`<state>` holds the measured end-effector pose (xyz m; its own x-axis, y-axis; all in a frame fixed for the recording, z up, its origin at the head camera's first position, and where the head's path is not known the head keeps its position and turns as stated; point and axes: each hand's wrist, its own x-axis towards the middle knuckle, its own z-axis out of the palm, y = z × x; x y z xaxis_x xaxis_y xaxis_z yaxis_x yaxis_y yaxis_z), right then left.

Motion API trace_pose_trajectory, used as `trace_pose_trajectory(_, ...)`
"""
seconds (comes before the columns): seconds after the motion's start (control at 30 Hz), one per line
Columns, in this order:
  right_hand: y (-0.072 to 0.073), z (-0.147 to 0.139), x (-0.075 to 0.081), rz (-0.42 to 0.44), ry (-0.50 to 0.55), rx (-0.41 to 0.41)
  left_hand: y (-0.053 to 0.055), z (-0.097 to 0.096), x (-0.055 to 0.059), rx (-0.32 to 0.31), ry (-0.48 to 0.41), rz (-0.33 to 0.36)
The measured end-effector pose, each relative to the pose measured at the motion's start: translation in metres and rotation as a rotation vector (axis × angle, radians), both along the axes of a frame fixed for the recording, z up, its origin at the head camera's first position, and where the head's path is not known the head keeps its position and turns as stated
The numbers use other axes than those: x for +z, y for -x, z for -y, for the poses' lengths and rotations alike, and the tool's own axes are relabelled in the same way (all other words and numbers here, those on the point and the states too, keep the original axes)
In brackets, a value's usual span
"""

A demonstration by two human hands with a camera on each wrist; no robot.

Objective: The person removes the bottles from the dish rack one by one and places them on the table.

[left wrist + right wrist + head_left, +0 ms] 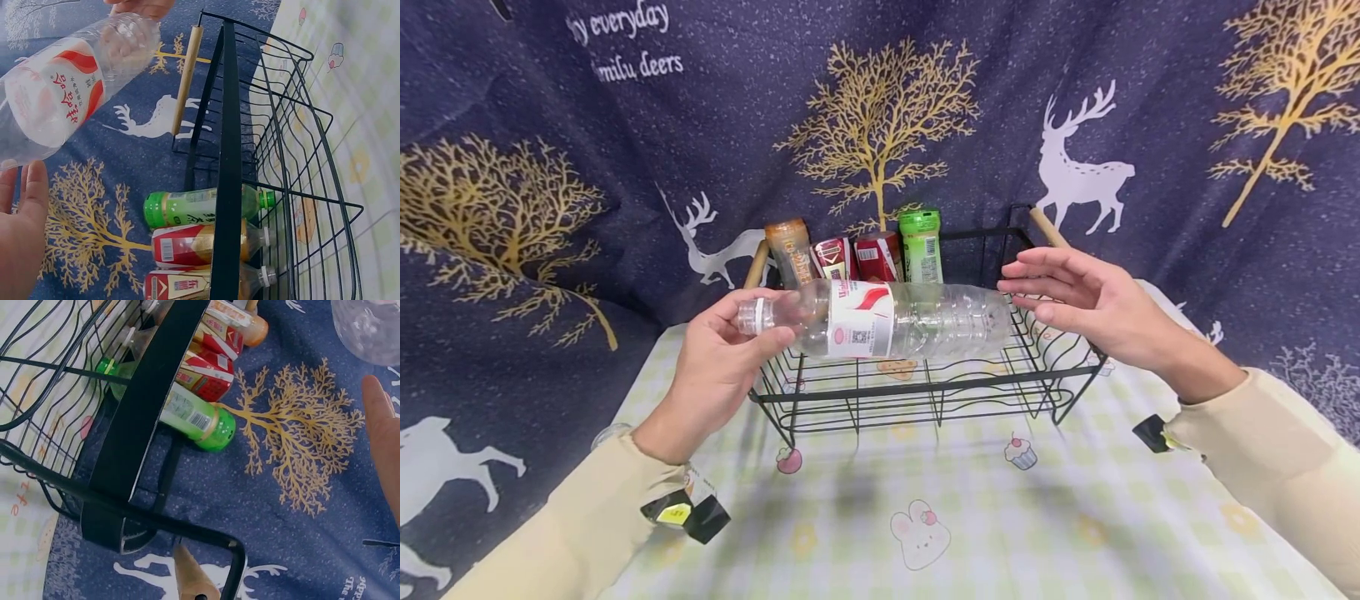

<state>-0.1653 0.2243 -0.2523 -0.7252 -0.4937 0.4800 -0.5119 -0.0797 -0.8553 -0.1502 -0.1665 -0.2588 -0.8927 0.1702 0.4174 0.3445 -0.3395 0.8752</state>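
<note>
A large clear plastic bottle [940,321] with a white and red label lies level in the air above a black wire rack [925,387]. My left hand [722,350] grips it at the neck end, thumb along the front and fingers behind. Beside the bottle's base, my right hand [1075,304] is held with its fingers extended, fingertips right at the plastic. In the left wrist view the labelled bottle [62,87] spans the upper left, over the left hand's fingers [34,194].
Several bottles stand neck-down along the rack's back: an orange one [790,250], two red-labelled ones with a red bottle [877,257], and a green bottle [922,246]. The rack has wooden handles [1047,227] at both ends. A checked cloth [850,533] covers the table; a dark patterned curtain [730,108] hangs behind.
</note>
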Motion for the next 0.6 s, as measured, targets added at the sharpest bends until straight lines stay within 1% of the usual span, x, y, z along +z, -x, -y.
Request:
trace_pose_trajectory(0.17, -0.001, -0.005, 0.0, 0.002, -0.028, -0.043, -0.002, 0.002, 0.005, -0.001, -0.012, 0.02)
trace_pose_trajectory(0.3, 0.0, -0.012, -0.002, 0.002, -0.049, -0.091, -0.002, 0.004, 0.009, 0.0, -0.014, 0.021)
trace_pose_trajectory(0.43, 0.004, -0.02, -0.004, 0.029, -0.029, -0.128, -0.002, 0.006, 0.011, -0.019, -0.033, 0.016)
trace_pose_trajectory(0.6, 0.006, -0.032, -0.007, 0.059, -0.052, -0.218, -0.002, 0.007, 0.012, -0.039, -0.054, -0.003)
